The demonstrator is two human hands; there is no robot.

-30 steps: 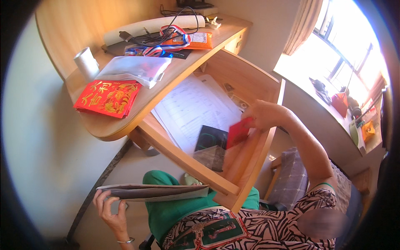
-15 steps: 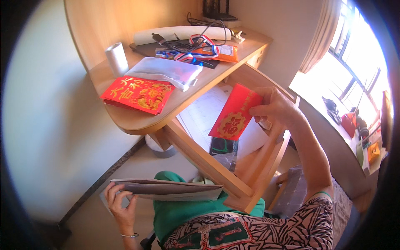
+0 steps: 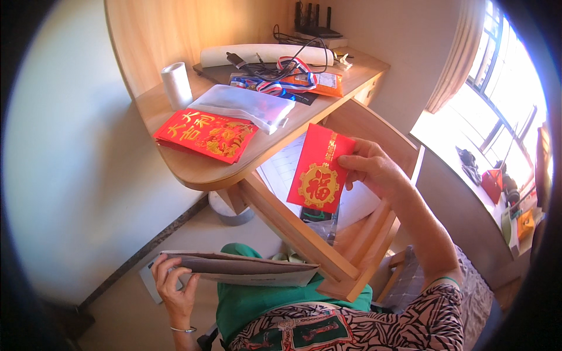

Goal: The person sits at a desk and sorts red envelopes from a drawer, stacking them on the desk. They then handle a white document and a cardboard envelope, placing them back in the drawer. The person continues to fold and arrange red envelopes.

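My right hand (image 3: 374,169) holds a red envelope with a gold emblem (image 3: 319,169) upright above the open wooden drawer (image 3: 351,257). My left hand (image 3: 175,286) grips the left end of a thin stack of papers or a folder (image 3: 246,269), held flat over my lap under the drawer's front. Another red and gold packet (image 3: 205,134) lies on the rounded end of the wooden desk (image 3: 228,172), next to a clear plastic bag (image 3: 246,105).
On the desk stand a white cylinder (image 3: 177,85), a rolled white sheet (image 3: 263,54), cables, a striped ribbon (image 3: 275,85) and an orange packet (image 3: 325,82). Papers (image 3: 281,169) lie in the drawer. A window sill with small items (image 3: 492,175) runs at right.
My right hand has lifted the red envelope out of the drawer and brought it up in front of the desk edge. My left hand keeps holding the paper stack.
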